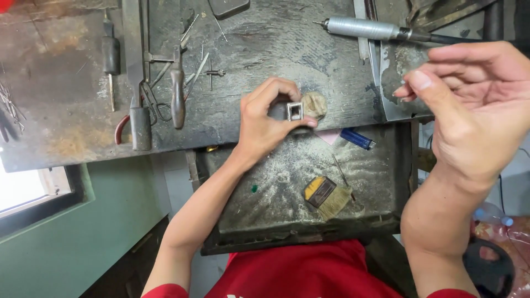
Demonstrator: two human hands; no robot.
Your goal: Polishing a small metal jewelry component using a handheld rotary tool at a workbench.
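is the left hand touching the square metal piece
Touching. The head view shows the left hand pinching the square metal piece between thumb and fingertips, with no gap, over the bench.

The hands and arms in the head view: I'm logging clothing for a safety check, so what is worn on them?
Both hands, left and right, are bare: no gloves, rings or watch visible. Forearms are uncovered; short red sleeves show at the frame's bottom edge.

We find no signs or screens on the table (pixel 276 38). The one labelled item is a flat brush (pixel 327 196) lying in the dusty tray (pixel 381 165) below it, its dark ferrule bearing a small rectangular yellow-and-black label.
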